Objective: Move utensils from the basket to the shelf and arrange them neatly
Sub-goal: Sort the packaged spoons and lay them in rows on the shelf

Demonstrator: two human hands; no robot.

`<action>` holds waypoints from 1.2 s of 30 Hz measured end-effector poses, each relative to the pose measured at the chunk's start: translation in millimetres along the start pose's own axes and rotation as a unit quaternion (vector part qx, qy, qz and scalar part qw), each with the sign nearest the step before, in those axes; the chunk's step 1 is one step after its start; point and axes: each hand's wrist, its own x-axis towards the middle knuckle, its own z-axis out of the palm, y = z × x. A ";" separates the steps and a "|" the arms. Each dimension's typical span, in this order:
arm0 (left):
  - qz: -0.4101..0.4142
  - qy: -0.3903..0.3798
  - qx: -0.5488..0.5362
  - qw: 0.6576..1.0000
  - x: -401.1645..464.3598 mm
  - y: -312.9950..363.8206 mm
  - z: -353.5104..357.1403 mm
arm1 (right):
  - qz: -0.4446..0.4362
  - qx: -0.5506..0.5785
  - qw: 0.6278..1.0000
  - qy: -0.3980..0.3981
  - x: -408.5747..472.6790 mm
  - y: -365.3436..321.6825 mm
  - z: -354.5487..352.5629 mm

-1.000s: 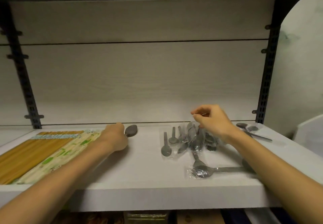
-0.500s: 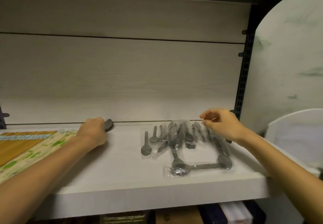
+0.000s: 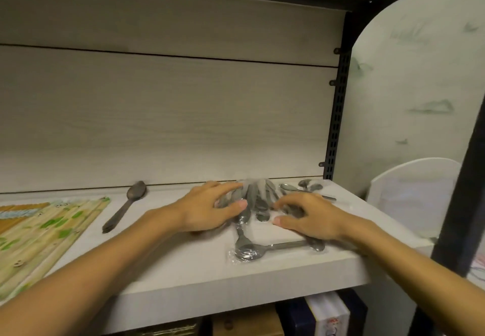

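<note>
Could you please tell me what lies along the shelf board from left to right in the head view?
Pale bamboo chopstick packs with green print → a single dark grey metal spoon lying bare → the left hand → a heap of grey spoons in clear plastic wrap → the right hand → the black perforated shelf upright.

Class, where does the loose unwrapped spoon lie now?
In the head view, the unwrapped spoon lies left of centre on the shelf, between the chopstick packs and left hand.

White shelf (image 3: 162, 272) here. Chopstick packs (image 3: 44, 228) sit left, a loose spoon (image 3: 126, 204) beside them. Plastic-wrapped spoons (image 3: 258, 204) are piled right.
</note>
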 end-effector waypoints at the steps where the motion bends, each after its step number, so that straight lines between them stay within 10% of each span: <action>1: 0.004 -0.033 0.017 0.999 4.2 10.6 7.1 | 0.000 -0.002 1.000 0.021 -1.7 2.0 0.3; 19: -0.011 0.235 -0.111 0.965 9.9 8.5 18.5 | 0.050 0.188 0.968 0.158 21.5 8.3 -4.6; 25: -0.015 0.253 -0.121 0.960 4.6 3.2 22.3 | 0.134 0.171 0.920 0.325 28.8 24.7 -7.6; 36: -0.060 0.071 -0.073 0.993 10.2 1.7 27.8 | 0.230 -0.014 0.972 0.039 21.4 37.4 0.5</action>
